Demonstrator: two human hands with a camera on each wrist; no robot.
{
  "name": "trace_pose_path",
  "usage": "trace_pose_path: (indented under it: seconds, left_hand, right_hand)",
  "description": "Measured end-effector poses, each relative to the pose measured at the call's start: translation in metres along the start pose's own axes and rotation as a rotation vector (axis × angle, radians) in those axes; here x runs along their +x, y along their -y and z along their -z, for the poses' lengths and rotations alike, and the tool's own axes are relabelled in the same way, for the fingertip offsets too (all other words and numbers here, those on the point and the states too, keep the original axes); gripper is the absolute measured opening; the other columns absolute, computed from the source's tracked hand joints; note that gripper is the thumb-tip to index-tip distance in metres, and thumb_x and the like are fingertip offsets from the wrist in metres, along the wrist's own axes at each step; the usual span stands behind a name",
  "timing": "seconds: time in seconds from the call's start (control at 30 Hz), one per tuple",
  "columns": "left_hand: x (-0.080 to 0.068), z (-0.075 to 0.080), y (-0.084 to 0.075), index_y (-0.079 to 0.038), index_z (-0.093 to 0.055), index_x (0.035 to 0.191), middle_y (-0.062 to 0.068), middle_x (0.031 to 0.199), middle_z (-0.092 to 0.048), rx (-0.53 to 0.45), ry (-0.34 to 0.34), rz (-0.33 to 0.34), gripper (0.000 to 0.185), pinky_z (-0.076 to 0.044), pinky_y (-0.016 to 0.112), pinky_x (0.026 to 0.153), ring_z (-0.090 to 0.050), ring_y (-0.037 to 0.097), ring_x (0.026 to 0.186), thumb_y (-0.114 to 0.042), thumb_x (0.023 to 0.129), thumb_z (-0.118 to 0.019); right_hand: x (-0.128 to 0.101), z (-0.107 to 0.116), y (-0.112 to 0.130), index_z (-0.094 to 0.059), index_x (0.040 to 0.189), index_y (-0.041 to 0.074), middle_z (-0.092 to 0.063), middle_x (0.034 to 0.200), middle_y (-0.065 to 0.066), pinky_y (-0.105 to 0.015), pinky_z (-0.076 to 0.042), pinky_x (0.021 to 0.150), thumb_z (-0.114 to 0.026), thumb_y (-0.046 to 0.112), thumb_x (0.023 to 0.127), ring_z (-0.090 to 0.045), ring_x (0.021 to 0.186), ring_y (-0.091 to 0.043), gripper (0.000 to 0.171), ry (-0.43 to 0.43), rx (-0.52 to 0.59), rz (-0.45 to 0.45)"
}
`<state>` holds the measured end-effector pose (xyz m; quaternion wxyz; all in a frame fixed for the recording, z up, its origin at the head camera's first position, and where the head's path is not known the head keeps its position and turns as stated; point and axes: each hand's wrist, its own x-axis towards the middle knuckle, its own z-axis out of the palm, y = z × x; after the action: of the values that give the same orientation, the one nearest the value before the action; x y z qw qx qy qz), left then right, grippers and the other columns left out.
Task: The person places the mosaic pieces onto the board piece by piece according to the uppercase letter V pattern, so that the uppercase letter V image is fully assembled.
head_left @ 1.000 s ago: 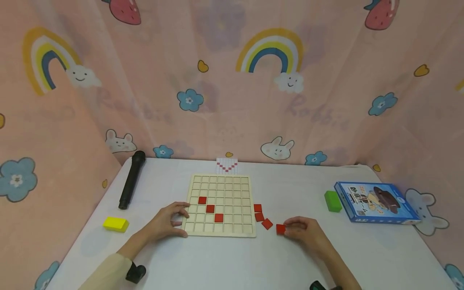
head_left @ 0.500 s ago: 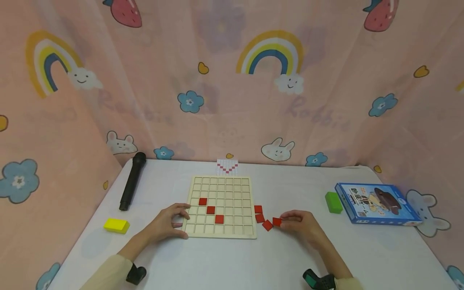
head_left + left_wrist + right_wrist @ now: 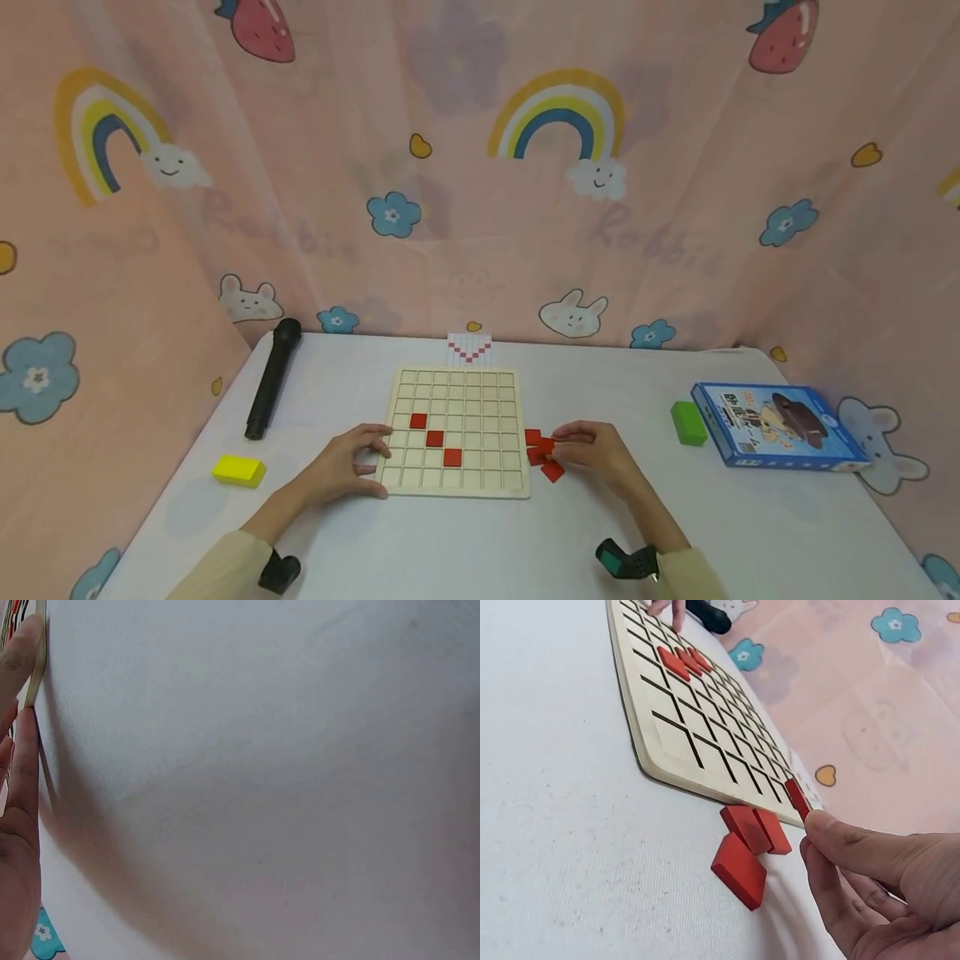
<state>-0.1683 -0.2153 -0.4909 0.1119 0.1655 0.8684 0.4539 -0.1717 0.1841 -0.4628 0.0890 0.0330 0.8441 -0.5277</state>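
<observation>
A wooden grid board (image 3: 480, 400) lies on the white table, with three red tiles (image 3: 435, 437) set in a diagonal in its cells. My left hand (image 3: 358, 460) rests its fingertips on the board's left edge; in the left wrist view the fingers (image 3: 19, 795) touch the board's rim (image 3: 36, 664). Just right of the board, my right hand (image 3: 558, 442) pinches a red tile (image 3: 796, 798) between thumb and forefinger, held on edge over three loose red tiles (image 3: 739, 870). The loose tiles (image 3: 552, 472) lie by the board's right side.
A small pattern card (image 3: 469, 347) stands behind the board. A black microphone (image 3: 273, 375) and a yellow block (image 3: 238, 471) lie at the left. A green block (image 3: 687, 422) and a blue box (image 3: 776, 425) sit at the right. Pink curtains enclose the table.
My right hand has moved left from the table's open part to the board's right side, carrying the red tile over the loose tiles. The left hand has stayed on the board's edge.
</observation>
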Motion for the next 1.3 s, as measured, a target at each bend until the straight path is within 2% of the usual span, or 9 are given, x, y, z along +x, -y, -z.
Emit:
trace_pose_path:
  seconds: [0.2, 0.43, 1.0, 1.3]
  left_hand:
    - [-0.002, 0.0, 0.001, -0.012, -0.064, 0.096, 0.012, 0.14, -0.046, -0.005, -0.005, 0.009, 0.048, -0.055, 0.019, 0.083, -0.038, 0.04, 0.131, -0.018, 0.057, -0.091]
    - [-0.003, 0.001, 0.001, -0.012, -0.064, 0.096, 0.012, 0.14, -0.046, -0.004, -0.011, 0.001, 0.048, -0.055, 0.02, 0.083, -0.039, 0.041, 0.131, -0.017, 0.057, -0.091]
    - [0.001, 0.0, 0.001, -0.014, -0.064, 0.096, 0.011, 0.139, -0.046, 0.021, -0.005, -0.003, 0.046, -0.055, 0.019, 0.083, -0.04, 0.039, 0.13, -0.019, 0.058, -0.091]
    - [0.0, 0.0, 0.001, -0.014, -0.064, 0.096, 0.011, 0.139, -0.046, -0.001, 0.005, -0.004, 0.045, -0.055, 0.02, 0.084, -0.04, 0.039, 0.13, -0.019, 0.059, -0.09]
  right_hand:
    - [0.01, -0.015, 0.01, -0.066, 0.106, -0.005, -0.069, 0.096, -0.014, -0.035, -0.059, 0.082, -0.072, 0.004, 0.083, -0.065, 0.087, -0.023, 0.025, 0.021, 0.03, 0.046]
    - [0.023, -0.034, 0.021, -0.067, 0.103, -0.004, -0.069, 0.094, -0.012, -0.034, -0.059, 0.081, -0.074, 0.002, 0.081, -0.067, 0.085, -0.023, 0.024, -0.019, 0.023, 0.084]
    - [0.055, -0.079, 0.029, -0.067, 0.104, -0.003, -0.069, 0.1, -0.015, -0.032, -0.058, 0.084, -0.073, 0.002, 0.081, -0.068, 0.091, -0.026, 0.024, -0.063, 0.159, 0.206]
    - [0.068, -0.1, 0.03, -0.069, 0.101, -0.001, -0.07, 0.096, -0.013, -0.032, -0.059, 0.078, -0.074, 0.002, 0.081, -0.069, 0.086, -0.023, 0.021, -0.049, 0.096, 0.294]
